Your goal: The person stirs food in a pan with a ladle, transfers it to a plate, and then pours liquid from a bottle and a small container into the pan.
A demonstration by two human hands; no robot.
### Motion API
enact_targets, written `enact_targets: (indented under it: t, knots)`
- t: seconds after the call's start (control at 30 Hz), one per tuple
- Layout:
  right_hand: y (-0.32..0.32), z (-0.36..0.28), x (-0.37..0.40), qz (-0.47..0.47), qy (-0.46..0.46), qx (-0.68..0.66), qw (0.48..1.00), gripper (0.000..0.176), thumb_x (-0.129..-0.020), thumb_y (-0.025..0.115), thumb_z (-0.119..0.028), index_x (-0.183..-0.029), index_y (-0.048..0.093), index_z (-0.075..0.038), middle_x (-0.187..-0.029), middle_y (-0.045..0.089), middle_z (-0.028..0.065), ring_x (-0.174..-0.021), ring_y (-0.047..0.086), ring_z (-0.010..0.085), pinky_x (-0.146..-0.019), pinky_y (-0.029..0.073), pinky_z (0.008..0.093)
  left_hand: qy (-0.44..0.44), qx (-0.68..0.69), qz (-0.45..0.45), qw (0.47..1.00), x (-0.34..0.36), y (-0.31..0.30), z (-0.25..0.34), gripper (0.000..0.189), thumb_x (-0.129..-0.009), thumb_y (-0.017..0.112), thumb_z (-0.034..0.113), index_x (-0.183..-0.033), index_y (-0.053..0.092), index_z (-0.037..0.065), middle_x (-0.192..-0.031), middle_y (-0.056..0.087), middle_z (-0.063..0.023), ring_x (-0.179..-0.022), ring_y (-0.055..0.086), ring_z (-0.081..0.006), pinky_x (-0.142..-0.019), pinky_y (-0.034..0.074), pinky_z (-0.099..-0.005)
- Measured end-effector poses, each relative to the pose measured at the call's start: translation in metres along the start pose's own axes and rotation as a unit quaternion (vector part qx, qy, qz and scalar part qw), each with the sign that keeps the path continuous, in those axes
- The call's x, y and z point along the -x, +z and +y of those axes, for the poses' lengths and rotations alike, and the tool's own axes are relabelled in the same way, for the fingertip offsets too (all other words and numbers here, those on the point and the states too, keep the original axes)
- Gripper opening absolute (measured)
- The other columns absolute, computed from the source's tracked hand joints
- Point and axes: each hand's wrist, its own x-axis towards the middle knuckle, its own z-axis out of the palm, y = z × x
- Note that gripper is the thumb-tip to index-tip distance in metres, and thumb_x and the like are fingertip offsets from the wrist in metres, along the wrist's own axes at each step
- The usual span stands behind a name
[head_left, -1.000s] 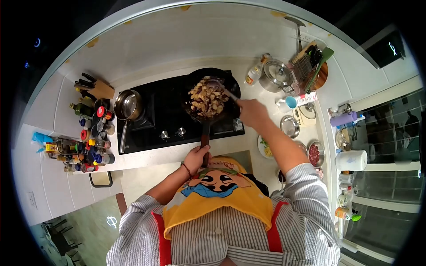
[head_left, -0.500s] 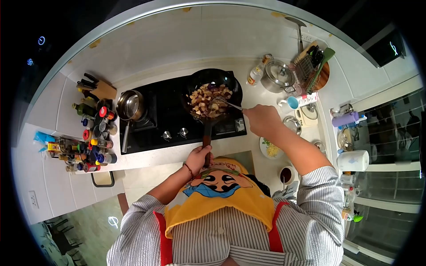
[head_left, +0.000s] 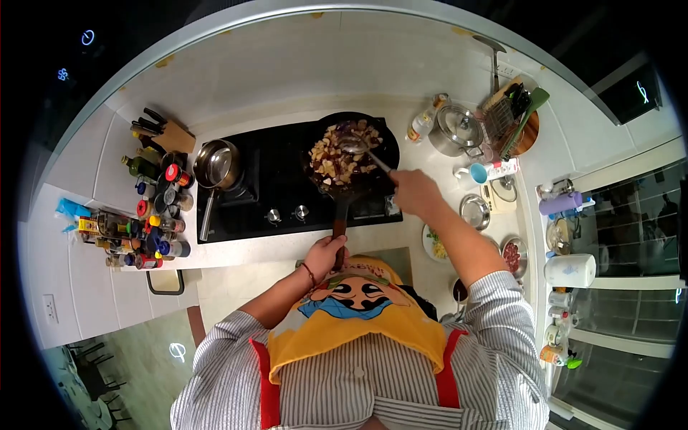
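A black wok (head_left: 393,154) with a dark handle sits on the right side of the cooktop, full of browned chunks of food (head_left: 333,161) and some purple pieces. Around its handle (head_left: 340,222), near the counter's front edge, my left hand (head_left: 326,254) is wrapped. My right hand (head_left: 417,193) grips the end of a metal ladle (head_left: 376,159) from the right side. Its rounded head lies among the food, in the upper middle of the wok. Fingers of the right hand are partly hidden behind its back.
A steel saucepan (head_left: 217,165) stands on the left burner. Bottles and jars (head_left: 172,208) crowd the left counter beside a knife block (head_left: 175,136). To the right are a lidded pot (head_left: 459,129), a blue mug (head_left: 477,173), a steel bowl (head_left: 474,211) and a plate (head_left: 428,242).
The ladle's head has moved up and across the wok, pushing food about. My right hand has shifted slightly down. My left hand stays on the handle; the whole view has shifted slightly.
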Motion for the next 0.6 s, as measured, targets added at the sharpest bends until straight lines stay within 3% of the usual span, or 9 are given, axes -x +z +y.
enact_targets:
  t: [0.1, 0.23, 0.27, 0.33, 0.5, 0.6]
  knots:
    - [-0.017, -0.012, 0.023, -0.050, -0.028, 0.011, 0.998, 0.032, -0.087, 0.058, -0.012, -0.115, 0.073, -0.015, -0.101, 0.074, 0.0142, -0.097, 0.070, 0.0375, -0.085, 0.058, 0.0477, -0.015, 0.012, 0.014, 1.000, 0.001, 0.000, -0.002, 0.031, -0.105, 0.056, 0.030, -0.119, 0.061, 0.003, -0.086, 0.064, -0.0066, -0.071, 0.067, -0.0182, -0.060, 0.054, -0.0320]
    - [-0.056, 0.002, 0.031, -0.020, -0.036, 0.016, 0.999, 0.034, -0.088, 0.058, -0.010, -0.116, 0.075, -0.018, -0.103, 0.075, 0.0138, -0.096, 0.070, 0.0368, -0.084, 0.057, 0.0484, -0.007, 0.010, -0.003, 1.000, 0.000, -0.003, -0.001, 0.032, -0.105, 0.056, 0.031, -0.120, 0.061, 0.003, -0.086, 0.064, -0.0066, -0.070, 0.067, -0.0184, -0.060, 0.054, -0.0319]
    - [-0.054, 0.002, 0.027, -0.020, -0.038, 0.019, 0.999, 0.034, -0.088, 0.058, -0.010, -0.116, 0.075, -0.018, -0.103, 0.075, 0.0138, -0.096, 0.070, 0.0368, -0.084, 0.057, 0.0484, -0.008, 0.005, -0.002, 1.000, 0.000, -0.003, -0.001, 0.032, -0.105, 0.056, 0.031, -0.121, 0.061, 0.003, -0.086, 0.064, -0.0067, -0.070, 0.067, -0.0185, -0.059, 0.054, -0.0320]
    - [-0.041, 0.006, 0.010, 0.006, 0.041, 0.020, 0.999, 0.032, -0.088, 0.059, -0.012, -0.115, 0.075, -0.018, -0.101, 0.074, 0.0142, -0.097, 0.069, 0.0372, -0.085, 0.057, 0.0478, -0.008, 0.008, 0.001, 1.000, 0.001, -0.003, -0.001, 0.032, -0.105, 0.057, 0.031, -0.121, 0.061, 0.004, -0.086, 0.064, -0.0068, -0.070, 0.067, -0.0185, -0.059, 0.054, -0.0319]
    - [0.014, -0.002, -0.006, 0.008, 0.012, -0.047, 0.999, 0.030, -0.087, 0.061, -0.015, -0.114, 0.073, -0.017, -0.100, 0.074, 0.0146, -0.099, 0.069, 0.0379, -0.085, 0.057, 0.0475, -0.005, 0.004, 0.003, 1.000, 0.002, -0.001, 0.002, 0.032, -0.105, 0.057, 0.031, -0.120, 0.061, 0.004, -0.086, 0.065, -0.0071, -0.070, 0.067, -0.0184, -0.060, 0.055, -0.0318]
    - [-0.009, -0.015, 0.014, -0.001, -0.008, -0.033, 0.999, 0.029, -0.086, 0.061, -0.015, -0.113, 0.072, -0.018, -0.099, 0.074, 0.0129, -0.098, 0.070, 0.0369, -0.083, 0.057, 0.0474, -0.012, 0.014, 0.007, 1.000, 0.003, -0.001, 0.001, 0.031, -0.104, 0.058, 0.030, -0.120, 0.061, 0.004, -0.086, 0.065, -0.0069, -0.070, 0.066, -0.0185, -0.060, 0.055, -0.0320]
